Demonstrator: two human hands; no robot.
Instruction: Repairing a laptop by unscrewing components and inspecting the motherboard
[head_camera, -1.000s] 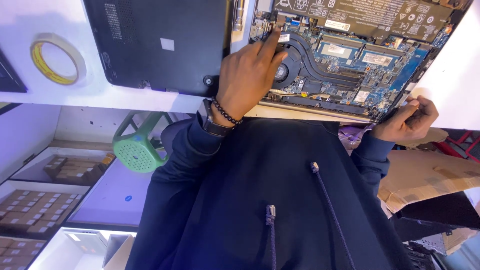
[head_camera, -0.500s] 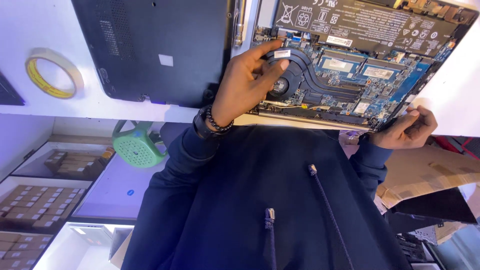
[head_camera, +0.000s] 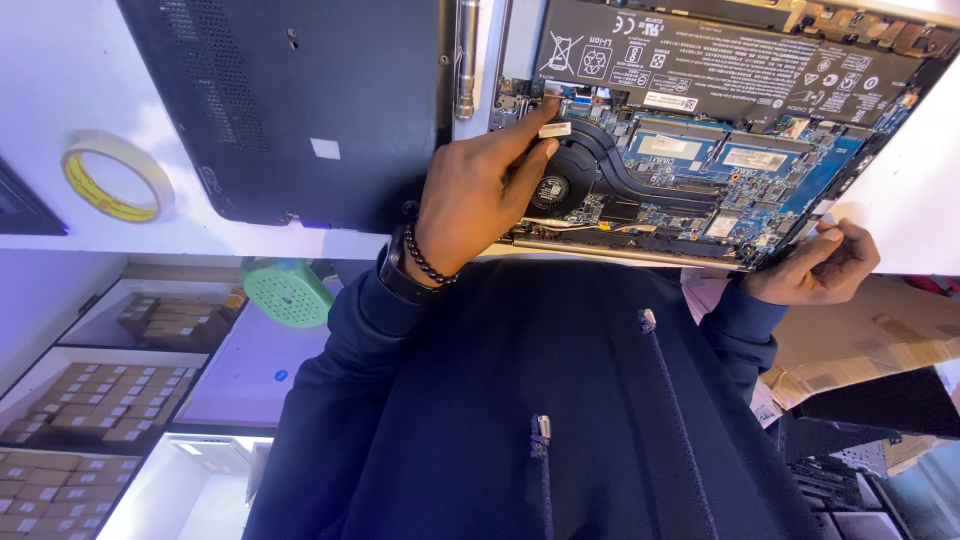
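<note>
At the near edge of the tabletop (head_camera: 60, 70), the right hand (head_camera: 815, 270) is curled around the corner of the open laptop (head_camera: 720, 170). Farther in, the left hand (head_camera: 480, 195) pinches a small white connector (head_camera: 555, 129) beside the fan (head_camera: 550, 188). A hard tug could tear its thin cable or socket.
</note>
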